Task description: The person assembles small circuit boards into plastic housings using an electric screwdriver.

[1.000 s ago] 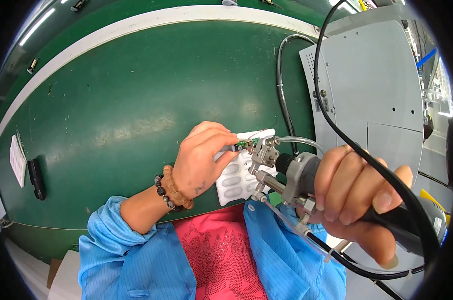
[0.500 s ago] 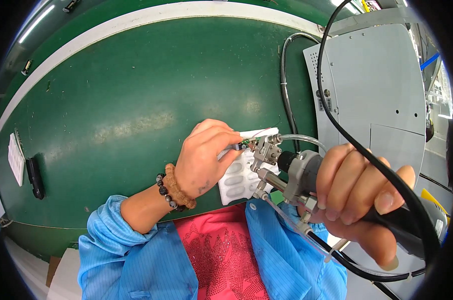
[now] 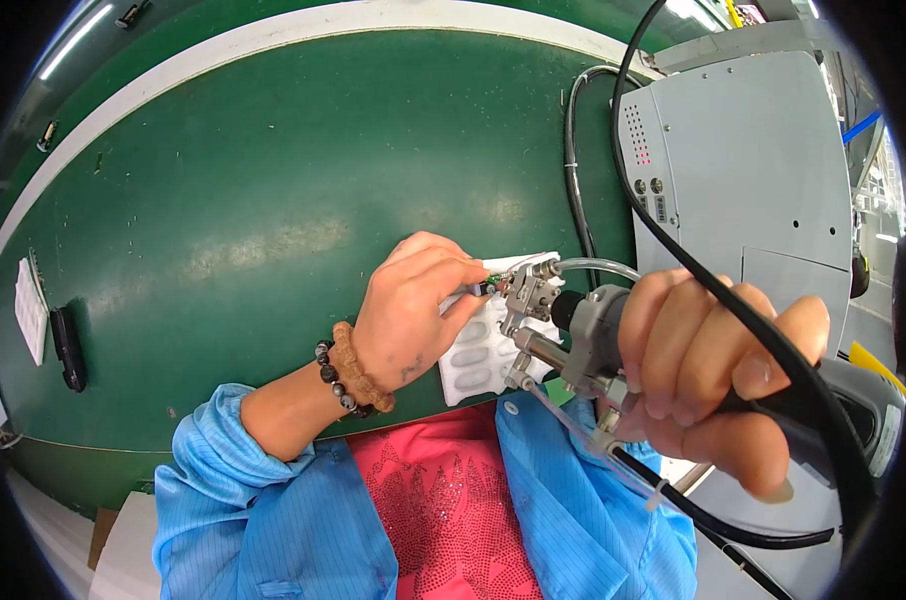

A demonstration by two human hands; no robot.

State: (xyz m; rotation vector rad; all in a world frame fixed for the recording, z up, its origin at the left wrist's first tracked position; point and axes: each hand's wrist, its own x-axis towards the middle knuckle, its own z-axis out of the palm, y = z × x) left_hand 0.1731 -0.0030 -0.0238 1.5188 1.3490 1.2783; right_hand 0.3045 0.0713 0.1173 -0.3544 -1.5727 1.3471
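Note:
My left hand (image 3: 408,305) pinches a small green circuit board (image 3: 491,284) with a dark part on it between thumb and fingers. My right hand (image 3: 718,365) is wrapped round the dark grip of a powered screwdriver (image 3: 595,325), fitted with hoses. The tool's silver metal head (image 3: 533,295) meets the small board at my left fingertips; the exact contact point is hidden. Beneath them lies a white moulded tray (image 3: 473,368) with oval hollows, partly covered by my left hand and the tool.
A grey metal cabinet (image 3: 783,170) stands at the right, red lights showing behind its vent holes. A black cable (image 3: 663,235) hangs across my right hand. Black hoses (image 3: 573,170) run along the green table (image 3: 373,130). At far left lie a white pad (image 3: 30,315) and a black knife-like object (image 3: 68,350).
The screwdriver and my right hand have shifted slightly left and up. Red lights now glow in the cabinet's vent holes. The hanging cable has swung left. My left hand keeps its pinch.

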